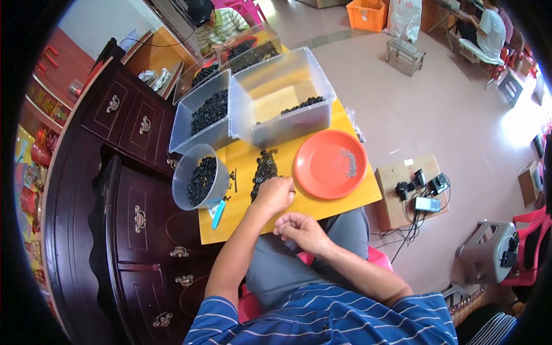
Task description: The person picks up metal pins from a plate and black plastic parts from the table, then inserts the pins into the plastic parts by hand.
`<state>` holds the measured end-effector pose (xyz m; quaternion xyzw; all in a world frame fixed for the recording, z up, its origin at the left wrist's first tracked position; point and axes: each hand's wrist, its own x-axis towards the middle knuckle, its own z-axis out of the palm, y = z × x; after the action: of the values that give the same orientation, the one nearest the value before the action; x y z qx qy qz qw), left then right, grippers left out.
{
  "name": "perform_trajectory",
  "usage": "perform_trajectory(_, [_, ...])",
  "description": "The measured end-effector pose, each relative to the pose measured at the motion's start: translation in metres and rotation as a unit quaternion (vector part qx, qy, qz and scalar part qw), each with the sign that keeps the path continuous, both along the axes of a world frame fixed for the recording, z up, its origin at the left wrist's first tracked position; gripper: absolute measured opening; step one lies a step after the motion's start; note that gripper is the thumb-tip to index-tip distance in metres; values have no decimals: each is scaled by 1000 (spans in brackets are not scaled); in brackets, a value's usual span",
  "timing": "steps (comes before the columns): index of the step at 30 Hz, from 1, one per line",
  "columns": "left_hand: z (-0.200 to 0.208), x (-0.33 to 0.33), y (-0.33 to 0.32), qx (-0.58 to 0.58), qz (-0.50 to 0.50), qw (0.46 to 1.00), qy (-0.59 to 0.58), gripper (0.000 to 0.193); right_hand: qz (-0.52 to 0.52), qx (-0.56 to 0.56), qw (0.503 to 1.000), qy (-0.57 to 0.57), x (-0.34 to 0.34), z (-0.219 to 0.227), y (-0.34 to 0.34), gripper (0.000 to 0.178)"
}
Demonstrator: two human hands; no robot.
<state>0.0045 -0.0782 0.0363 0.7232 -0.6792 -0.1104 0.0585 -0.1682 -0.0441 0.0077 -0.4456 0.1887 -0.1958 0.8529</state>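
Observation:
My left hand (276, 195) is closed at the near end of a row of small black parts (265, 168) on the yellow tabletop (244, 221). A tiny dark bit shows at its fingertips, too small to name. My right hand (303, 231) is held just off the table's near edge above my lap, its fingers curled together; whatever is in them is hidden. Right of the row lies an orange-red plate (315, 172) with a small heap of tiny silvery pieces (349, 163). To the left stands a round clear tub (179, 187) of black parts, beside a turquoise-handled cutter (218, 214).
Clear plastic bins (282, 129) with black parts stand toward the far side, where another person (227, 29) sits. A dark wooden cabinet (135, 184) borders the left. On the right are a cardboard box (391, 204) carrying cabled devices and a grey stool (489, 247).

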Motion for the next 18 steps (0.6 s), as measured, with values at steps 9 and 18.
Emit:
perform_trajectory(9, [2, 3, -6, 47, -16, 999, 20, 10, -7, -1, 1000, -28, 0, -7, -3, 18])
perform_trajectory(18, [0, 4, 3, -2, -35, 998, 55, 7, -12, -9, 1000, -2, -2, 1, -2, 20])
